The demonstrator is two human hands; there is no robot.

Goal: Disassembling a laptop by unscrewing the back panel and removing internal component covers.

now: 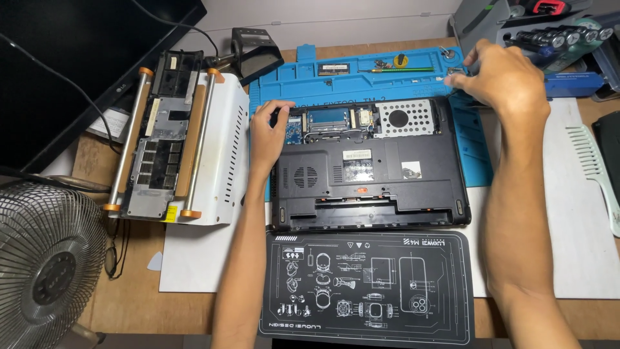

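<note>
A black laptop [387,187] lies upside down on a blue repair mat [361,81], its rear bay uncovered so that circuit boards and a perforated metal drive cage [405,118] show. My left hand [266,132] rests on the laptop's far left corner, fingers curled over the edge. My right hand [500,77] hovers over the mat's far right corner, fingertips pinched on something too small to tell, perhaps a screw. A removed black cover panel [158,145] lies on a white metal unit [223,155] to the left.
A black printed mat [368,291] lies in front of the laptop. A fan [45,258] stands at the near left, a dark monitor [71,58] at the far left. A pale green comb [597,168] and a tool rack [555,32] sit to the right.
</note>
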